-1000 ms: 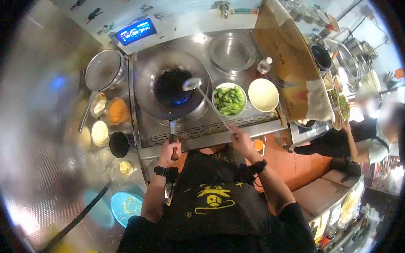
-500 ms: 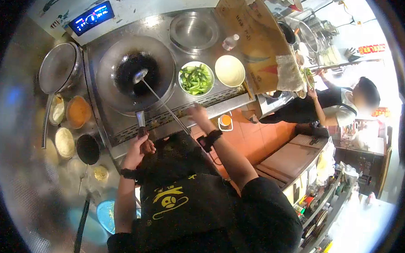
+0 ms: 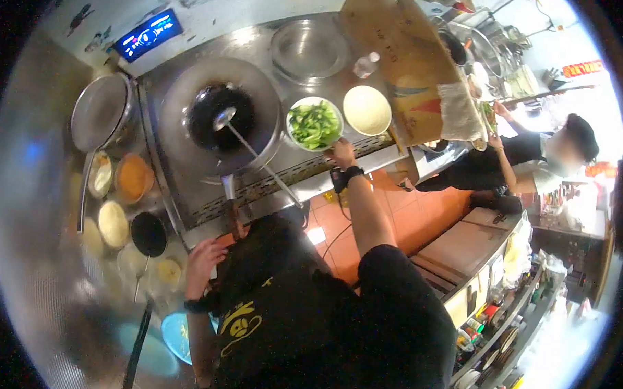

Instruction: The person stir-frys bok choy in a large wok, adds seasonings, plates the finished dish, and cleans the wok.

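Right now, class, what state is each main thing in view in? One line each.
Wok: uncovered, dark inside
Ladle: resting in the wok
Vegetable bowl: filled with cut greens, uncovered
Cream bowl: uncovered, looks empty
Bottle: capped
Screen: lit
Left hand: empty, near the wok's handle
Right hand: at the vegetable bowl's edge, grip unclear

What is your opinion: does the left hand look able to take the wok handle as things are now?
Probably yes. The left hand looks empty and is close to the wok handle, whose grip no hand holds, and nothing seems to stand between them.
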The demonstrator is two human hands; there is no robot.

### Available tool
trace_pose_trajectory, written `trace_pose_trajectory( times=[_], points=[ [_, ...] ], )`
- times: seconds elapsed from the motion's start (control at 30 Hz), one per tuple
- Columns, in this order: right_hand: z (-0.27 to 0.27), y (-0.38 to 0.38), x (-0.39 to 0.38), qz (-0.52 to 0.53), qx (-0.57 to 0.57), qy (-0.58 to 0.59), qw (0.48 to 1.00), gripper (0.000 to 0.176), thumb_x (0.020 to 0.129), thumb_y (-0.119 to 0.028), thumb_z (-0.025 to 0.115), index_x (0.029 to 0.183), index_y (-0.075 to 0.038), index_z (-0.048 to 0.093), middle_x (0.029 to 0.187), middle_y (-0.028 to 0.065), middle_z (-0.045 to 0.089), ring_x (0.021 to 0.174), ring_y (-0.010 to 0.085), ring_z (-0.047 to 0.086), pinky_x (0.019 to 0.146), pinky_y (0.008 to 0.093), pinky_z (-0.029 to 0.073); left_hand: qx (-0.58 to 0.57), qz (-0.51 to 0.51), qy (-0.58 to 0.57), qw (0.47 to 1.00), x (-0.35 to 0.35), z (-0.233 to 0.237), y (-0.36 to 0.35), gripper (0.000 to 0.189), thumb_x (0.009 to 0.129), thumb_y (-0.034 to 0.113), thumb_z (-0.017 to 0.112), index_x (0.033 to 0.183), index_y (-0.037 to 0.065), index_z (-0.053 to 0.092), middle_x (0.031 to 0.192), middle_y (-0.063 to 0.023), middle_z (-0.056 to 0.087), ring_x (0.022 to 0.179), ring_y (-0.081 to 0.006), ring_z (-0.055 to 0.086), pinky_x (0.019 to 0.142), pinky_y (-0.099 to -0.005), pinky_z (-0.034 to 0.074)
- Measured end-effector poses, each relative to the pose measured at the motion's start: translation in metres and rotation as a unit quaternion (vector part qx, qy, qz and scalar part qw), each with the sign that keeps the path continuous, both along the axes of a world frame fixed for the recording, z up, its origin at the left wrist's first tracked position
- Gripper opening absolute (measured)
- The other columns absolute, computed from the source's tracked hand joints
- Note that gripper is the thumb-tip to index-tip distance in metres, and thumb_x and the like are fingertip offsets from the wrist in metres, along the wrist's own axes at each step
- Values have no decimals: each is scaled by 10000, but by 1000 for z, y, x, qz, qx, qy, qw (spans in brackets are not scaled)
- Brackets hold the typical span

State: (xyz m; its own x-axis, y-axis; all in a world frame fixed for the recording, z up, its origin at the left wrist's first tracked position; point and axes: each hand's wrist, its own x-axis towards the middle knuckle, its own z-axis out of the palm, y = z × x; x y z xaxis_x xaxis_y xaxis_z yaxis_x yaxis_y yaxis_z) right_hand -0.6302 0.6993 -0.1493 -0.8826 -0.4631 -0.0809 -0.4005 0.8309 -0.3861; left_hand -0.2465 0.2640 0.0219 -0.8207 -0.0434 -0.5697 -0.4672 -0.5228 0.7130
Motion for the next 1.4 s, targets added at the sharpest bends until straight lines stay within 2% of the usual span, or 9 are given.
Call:
trace_pose_trajectory(
  times=[0.1,0.17,0.3,0.47,0.57,0.67,1.13,1.23,1.4],
  points=[
    [-69,3,-23,-213,-363,-171,891,440,720,-343,823,1071,-99,719,983,184,697,926,335,678,805,427,565,-33,25,-19,999,14,16,3,385,1021,218,505,1324,-20,482,1158,-193,652,1050,-268,658,900,-361,538],
    [-17,-8,-11,-38,134,6,990,444,721,-382,815,1083,-143,720,995,163,701,935,324,670,802,437,554,-52,35,-44,997,19,17,4,386,1020,225,509,1320,-16,479,1157,-198,654,1048,-268,659,904,-363,536],
    [-16,-5,6,-5,175,-18,984,487,753,-388,793,1169,-169,668,944,153,719,840,303,692,775,468,547,-31,19,-62,997,30,-5,-7,360,1021,218,496,1303,-7,495,1135,-185,665,986,-264,677,824,-360,560],
    [111,22,99,-413,-556,-249,677,192,895,-100,645,973,75,660,956,150,704,730,232,692,553,344,596,-143,-175,-52,973,53,-122,-32,310,1009,224,488,1228,5,511,1076,-162,654,876,-252,667,689,-358,551],
    [140,93,156,-400,-472,-192,762,231,916,-89,567,993,113,648,935,180,693,727,236,702,553,349,599,-239,-252,-120,930,57,-130,12,256,1002,229,505,1141,15,517,1003,-142,629,826,-238,636,662,-359,521],
    [195,155,195,-504,-517,-200,662,284,928,-77,520,1082,140,620,915,184,695,768,237,709,701,361,629,-287,-300,-139,899,56,-139,51,219,995,235,522,1055,24,523,930,-121,603,776,-224,606,636,-360,491],
    [151,491,191,-568,-500,-89,647,331,968,-105,517,1169,148,589,926,195,708,794,249,728,678,343,624,-440,-398,-14,805,-102,-156,316,369,963,262,602,653,69,548,590,-23,484,543,-158,464,513,-364,349],
    [153,532,177,-574,-492,-103,646,306,971,-111,515,1131,135,601,905,181,713,739,217,721,655,320,610,-353,-333,98,869,-224,-35,501,331,983,194,617,715,19,535,615,-4,470,579,-108,470,564,-282,427],
    [140,590,165,-556,-405,-166,706,294,930,-61,484,1127,123,601,915,166,708,724,209,707,668,315,610,-177,-338,140,914,-352,-39,695,177,1010,177,559,1052,6,570,796,-44,628,652,-123,608,583,-265,495]
  ],
)
